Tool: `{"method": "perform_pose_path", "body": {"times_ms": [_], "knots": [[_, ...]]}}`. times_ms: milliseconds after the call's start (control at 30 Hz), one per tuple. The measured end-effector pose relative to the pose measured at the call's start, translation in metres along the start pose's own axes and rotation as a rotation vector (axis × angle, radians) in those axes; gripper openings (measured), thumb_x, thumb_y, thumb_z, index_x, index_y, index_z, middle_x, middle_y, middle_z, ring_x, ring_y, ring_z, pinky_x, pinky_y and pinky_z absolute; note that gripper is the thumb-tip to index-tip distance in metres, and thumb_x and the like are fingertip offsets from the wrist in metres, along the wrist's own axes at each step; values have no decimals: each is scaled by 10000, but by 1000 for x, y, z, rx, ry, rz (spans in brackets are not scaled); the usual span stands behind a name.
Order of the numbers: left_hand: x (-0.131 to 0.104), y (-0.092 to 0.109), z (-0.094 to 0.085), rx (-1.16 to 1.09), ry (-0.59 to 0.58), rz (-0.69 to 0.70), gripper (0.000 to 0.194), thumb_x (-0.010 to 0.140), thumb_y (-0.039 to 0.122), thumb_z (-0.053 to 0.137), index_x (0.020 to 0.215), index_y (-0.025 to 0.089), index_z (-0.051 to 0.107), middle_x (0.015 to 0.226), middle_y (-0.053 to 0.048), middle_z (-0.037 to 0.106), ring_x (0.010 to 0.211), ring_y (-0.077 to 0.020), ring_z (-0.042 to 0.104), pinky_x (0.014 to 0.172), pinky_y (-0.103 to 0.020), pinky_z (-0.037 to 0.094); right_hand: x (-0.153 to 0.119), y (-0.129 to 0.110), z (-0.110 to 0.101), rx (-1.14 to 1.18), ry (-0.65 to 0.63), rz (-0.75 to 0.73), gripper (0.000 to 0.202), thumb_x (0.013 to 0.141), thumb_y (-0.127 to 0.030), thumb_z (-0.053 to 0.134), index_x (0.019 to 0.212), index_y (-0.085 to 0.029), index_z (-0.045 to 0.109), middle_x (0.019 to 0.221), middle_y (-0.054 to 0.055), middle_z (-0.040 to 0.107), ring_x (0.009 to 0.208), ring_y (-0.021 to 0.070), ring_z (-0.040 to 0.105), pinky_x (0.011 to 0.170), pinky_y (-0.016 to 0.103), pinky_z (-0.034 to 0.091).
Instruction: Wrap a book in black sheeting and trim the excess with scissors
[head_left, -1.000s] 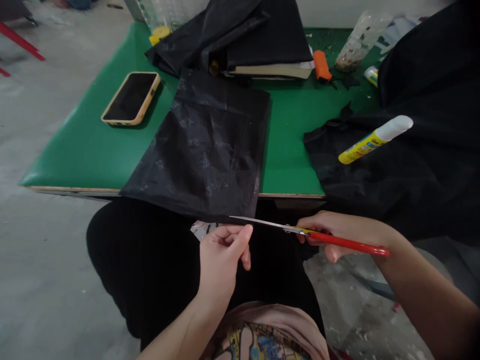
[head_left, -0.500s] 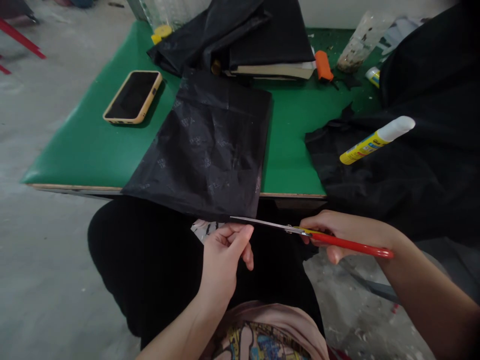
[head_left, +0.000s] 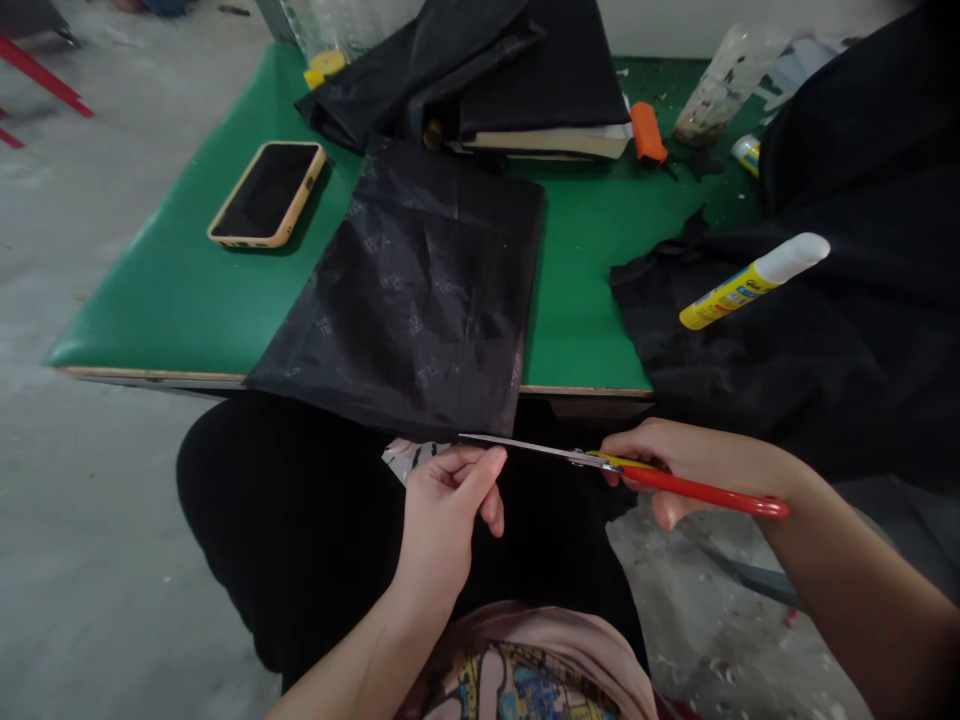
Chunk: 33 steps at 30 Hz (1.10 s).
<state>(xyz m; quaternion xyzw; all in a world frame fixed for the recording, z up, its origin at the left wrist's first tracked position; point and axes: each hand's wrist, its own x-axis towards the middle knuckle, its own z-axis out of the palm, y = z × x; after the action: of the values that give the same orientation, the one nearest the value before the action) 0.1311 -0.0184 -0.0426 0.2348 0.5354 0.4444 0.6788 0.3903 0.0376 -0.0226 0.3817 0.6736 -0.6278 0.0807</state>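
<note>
A sheet of black printed material [head_left: 427, 290] lies on the green bench top [head_left: 180, 290] and hangs over its front edge. My left hand [head_left: 454, 500] pinches at the sheet's lower edge, above my lap; a grey-white patterned piece [head_left: 412, 455] shows beside its fingers. In my right hand [head_left: 675, 465] are scissors with red and yellow handles [head_left: 705, 490]. Their blades point left along the sheet's lower edge, just above my left fingertips. Whether the blades have material between them is hard to tell.
On the bench are a phone [head_left: 266, 195], a black-covered book [head_left: 547, 90], an orange object [head_left: 647, 132] and a plastic bottle [head_left: 724, 85]. A glue stick [head_left: 754, 280] rests on black cloth [head_left: 847, 350] at the right.
The scissor blades look slightly more closed. Both hands have barely moved, and the black sheet stays in place.
</note>
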Motion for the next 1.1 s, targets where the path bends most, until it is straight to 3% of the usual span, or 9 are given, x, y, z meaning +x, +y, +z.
{"method": "perform_pose_path", "body": {"times_ms": [633,1100], "knots": [[-1,1,1,-80,0,-54,274,789,273,687,586,140,558,350,89,389,303,-27,379,355,-137,275,9,1,5,-17,26,-20,683,624,-793,567,889,-163,563,672,-33,508,574,96,365,494,216,289],[-4,0,-1,-98,-1,-57,258,787,277,690,606,135,573,352,91,381,308,-21,368,359,-133,272,12,-1,11,16,69,46,661,591,-800,579,733,-156,535,601,-45,450,545,84,318,458,216,241]]}}
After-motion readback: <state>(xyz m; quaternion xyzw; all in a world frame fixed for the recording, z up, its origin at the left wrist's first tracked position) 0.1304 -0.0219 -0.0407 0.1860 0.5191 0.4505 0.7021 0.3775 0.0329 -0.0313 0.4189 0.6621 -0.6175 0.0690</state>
